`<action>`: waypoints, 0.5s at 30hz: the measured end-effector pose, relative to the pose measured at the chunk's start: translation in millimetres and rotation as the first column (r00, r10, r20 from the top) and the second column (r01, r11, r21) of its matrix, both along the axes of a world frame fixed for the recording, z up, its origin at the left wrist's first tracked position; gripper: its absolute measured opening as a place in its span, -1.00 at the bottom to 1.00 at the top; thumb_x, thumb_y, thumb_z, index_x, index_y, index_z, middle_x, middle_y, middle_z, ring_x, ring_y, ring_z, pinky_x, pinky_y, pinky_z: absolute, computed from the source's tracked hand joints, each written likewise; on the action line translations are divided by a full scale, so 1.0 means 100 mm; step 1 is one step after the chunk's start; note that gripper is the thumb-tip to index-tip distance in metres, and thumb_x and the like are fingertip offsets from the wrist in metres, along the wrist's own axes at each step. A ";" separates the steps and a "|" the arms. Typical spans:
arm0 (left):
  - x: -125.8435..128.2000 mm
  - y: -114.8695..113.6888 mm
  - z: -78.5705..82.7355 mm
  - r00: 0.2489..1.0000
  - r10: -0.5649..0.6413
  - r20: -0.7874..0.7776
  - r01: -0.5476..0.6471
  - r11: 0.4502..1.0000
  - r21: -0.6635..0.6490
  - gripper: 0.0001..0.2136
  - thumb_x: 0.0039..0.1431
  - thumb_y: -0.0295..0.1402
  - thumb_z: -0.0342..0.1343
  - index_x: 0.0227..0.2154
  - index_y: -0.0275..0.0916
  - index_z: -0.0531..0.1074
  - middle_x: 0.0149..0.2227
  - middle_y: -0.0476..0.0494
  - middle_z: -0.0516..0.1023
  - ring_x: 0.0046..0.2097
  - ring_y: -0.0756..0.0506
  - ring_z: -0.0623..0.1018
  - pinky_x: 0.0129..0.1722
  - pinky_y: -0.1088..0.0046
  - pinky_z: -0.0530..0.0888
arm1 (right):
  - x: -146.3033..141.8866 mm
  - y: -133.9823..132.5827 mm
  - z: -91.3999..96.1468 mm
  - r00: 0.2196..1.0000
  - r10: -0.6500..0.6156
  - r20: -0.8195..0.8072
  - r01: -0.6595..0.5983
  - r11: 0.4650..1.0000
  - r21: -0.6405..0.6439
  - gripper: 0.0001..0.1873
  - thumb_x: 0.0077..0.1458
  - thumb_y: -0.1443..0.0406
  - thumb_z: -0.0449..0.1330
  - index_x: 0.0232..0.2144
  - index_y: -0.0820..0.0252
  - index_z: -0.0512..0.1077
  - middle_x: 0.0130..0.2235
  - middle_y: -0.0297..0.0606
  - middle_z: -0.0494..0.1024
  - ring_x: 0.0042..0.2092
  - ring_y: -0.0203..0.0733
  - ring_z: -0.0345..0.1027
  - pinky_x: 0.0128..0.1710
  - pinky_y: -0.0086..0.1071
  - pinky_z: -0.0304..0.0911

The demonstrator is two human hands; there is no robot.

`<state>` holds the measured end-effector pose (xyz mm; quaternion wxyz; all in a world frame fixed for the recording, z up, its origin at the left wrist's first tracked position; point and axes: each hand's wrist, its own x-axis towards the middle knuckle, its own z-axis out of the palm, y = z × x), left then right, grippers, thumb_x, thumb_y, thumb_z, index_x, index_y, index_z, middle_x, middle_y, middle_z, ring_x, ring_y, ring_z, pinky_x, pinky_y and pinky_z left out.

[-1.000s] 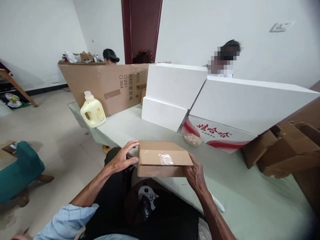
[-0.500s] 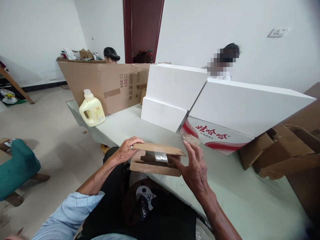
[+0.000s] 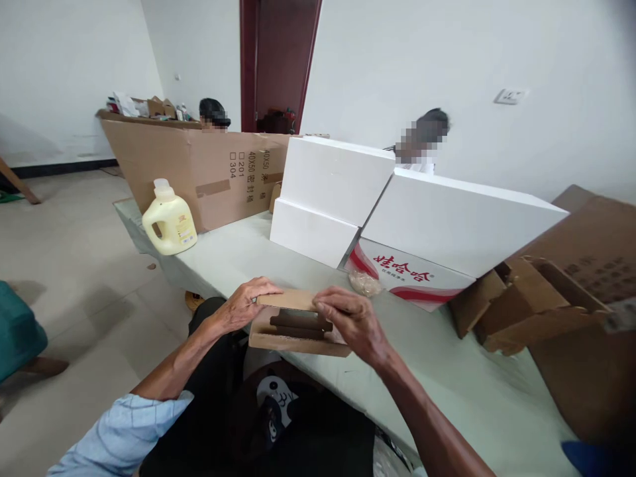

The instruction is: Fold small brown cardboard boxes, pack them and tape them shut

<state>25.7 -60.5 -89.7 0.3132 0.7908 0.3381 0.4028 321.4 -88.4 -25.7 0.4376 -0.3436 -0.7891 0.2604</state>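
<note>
**Right hand [image 3: 354,324] has come in onto the flap [image 3: 284,300] of the small cardboard box [image 3: 298,344]**

Half a second ago its fingers were spread beside the box; now thumb and fingertips are pinched together on the flap's edge. With that, the flap has lifted and the gap beneath it has widened, showing brown cardboard inside. Left hand [image 3: 242,306] is clamped on the flap's left end, thumb and fingers closed around it.

Taking the yellow jug [image 3: 171,224] as landmark, the small box is to its right and nearer the wearer, at the edge of the table [image 3: 238,248]; whether it touches the cloth I cannot tell. Just behind the jug is a large printed carton [image 3: 223,159]. Well to the jug's right are white boxes [image 3: 342,175], then a red-and-white carton [image 3: 412,265] with a clump of clear plastic [image 3: 365,283] in front. Farthest right of the jug lies folded cardboard [image 3: 531,298].
</note>
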 end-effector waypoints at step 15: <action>-0.06 -0.18 -0.12 0.999 0.023 -0.029 -0.022 0.998 0.057 -0.70 0.40 -0.18 0.21 0.08 -0.10 0.67 0.08 -0.27 0.66 0.09 -0.25 0.63 0.14 0.24 0.56 | 1.52 1.42 -0.81 0.525 -0.844 0.107 0.824 0.536 0.184 -0.61 0.34 0.12 0.05 -0.31 0.19 0.58 -0.16 0.04 0.64 -0.07 0.09 0.44 -0.05 -0.13 0.34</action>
